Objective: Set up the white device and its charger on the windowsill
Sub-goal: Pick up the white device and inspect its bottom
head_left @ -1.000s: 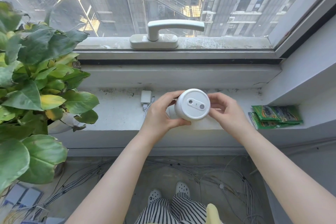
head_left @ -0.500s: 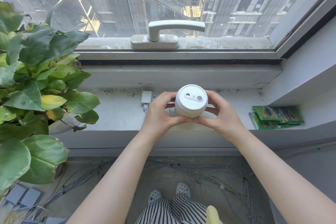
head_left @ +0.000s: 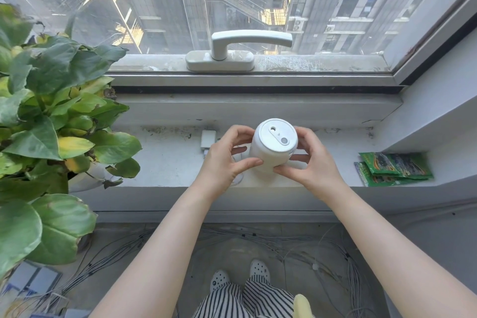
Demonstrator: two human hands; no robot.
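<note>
In the head view, the white device [head_left: 274,146], a squat smooth cylinder with a flat end face carrying two small round marks, sits between both hands near the front edge of the windowsill [head_left: 170,160], about midway along it; whether its lower end rests on the sill or hangs just above it cannot be told. The left hand [head_left: 224,160] curls its fingers round the left side with the thumb pressed under the front, and the right hand [head_left: 311,160] mirrors it, fingers wrapped behind the right side and thumb pinching the lower front. The charger [head_left: 208,140], a small white plug block, lies flat on the sill just left of the left hand, toward the back edge, with a thin cable running out from it behind the hand. The device looks like a rigid plastic shell, probably light, and its glossy round wall seems likely to slip in a loose grip, so holding it across opposite sides of the body, as now, appears the safest purchase, keeping fingers off the end face. A potted plant [head_left: 51,111] fills the sill's left end; green packets [head_left: 392,168] lie at the right end.
</note>
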